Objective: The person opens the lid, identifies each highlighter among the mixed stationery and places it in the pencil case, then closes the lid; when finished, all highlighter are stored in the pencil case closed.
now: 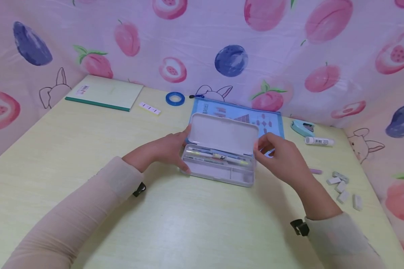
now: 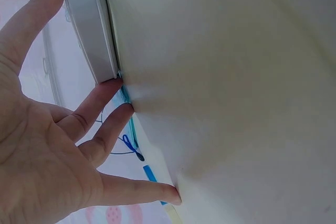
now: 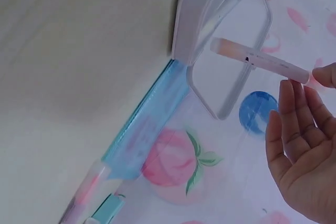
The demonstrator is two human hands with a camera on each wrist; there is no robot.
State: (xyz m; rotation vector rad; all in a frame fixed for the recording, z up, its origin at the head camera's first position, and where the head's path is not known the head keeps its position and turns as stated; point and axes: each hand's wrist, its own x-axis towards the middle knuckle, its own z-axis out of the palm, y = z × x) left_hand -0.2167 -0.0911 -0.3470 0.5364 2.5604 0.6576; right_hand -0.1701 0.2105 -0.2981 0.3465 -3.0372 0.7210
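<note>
A white pencil case (image 1: 219,175) lies with its lid (image 1: 223,133) raised. Inside its back compartment is a white highlighter (image 1: 222,157) with yellow ends, among other slim items; the front compartments look bare. My left hand (image 1: 170,149) is spread along the case's left side, the thumb near the front corner and fingers by the lid. In the left wrist view its fingers (image 2: 105,129) are splayed, fingertips touching the table. My right hand (image 1: 282,158) is beside the case's right end. It pinches a pale pink highlighter (image 3: 262,62) by one end, clearest in the right wrist view.
Behind the case lies a blue zip pouch (image 1: 272,118). Blue tape (image 1: 175,99), a small white strip (image 1: 150,108) and a green-edged notebook (image 1: 104,92) lie left. To the right are a mint stapler (image 1: 302,128), a glue stick (image 1: 319,141), a lilac stick (image 1: 315,171) and several erasers (image 1: 341,186).
</note>
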